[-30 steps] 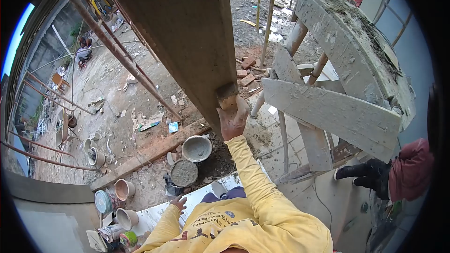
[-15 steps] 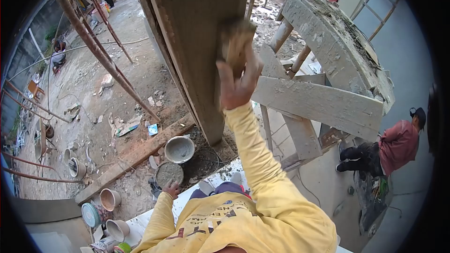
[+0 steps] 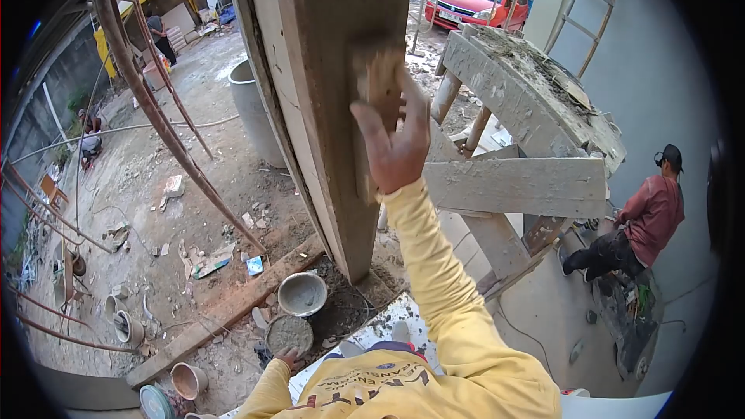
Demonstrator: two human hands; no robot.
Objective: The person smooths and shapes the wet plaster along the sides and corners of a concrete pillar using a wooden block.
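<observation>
My right hand [image 3: 394,143] grips a wooden float [image 3: 380,81] by its block handle, with the float's face flat against the grey plastered column [image 3: 326,54]. Motion blurs the float's upper end. Low on the left, my left hand [image 3: 287,356] has its fingers apart and holds nothing; it is close to a bucket of grey mortar [image 3: 289,334]. A second bucket [image 3: 303,294] of grey mix stands just beyond, near the foot of the column.
Mortar-covered planks [image 3: 516,186] form a scaffold platform on the right. Beyond it a person in a red top [image 3: 650,217] sits or crouches. Bamboo poles [image 3: 155,120] slant at left. A timber beam [image 3: 233,306] lies on the ground. Behind stands a red car [image 3: 473,1].
My right hand and the float have moved up along the column. The view has tilted up, showing more of the yard and the car. My left hand has stayed low near the buckets.
</observation>
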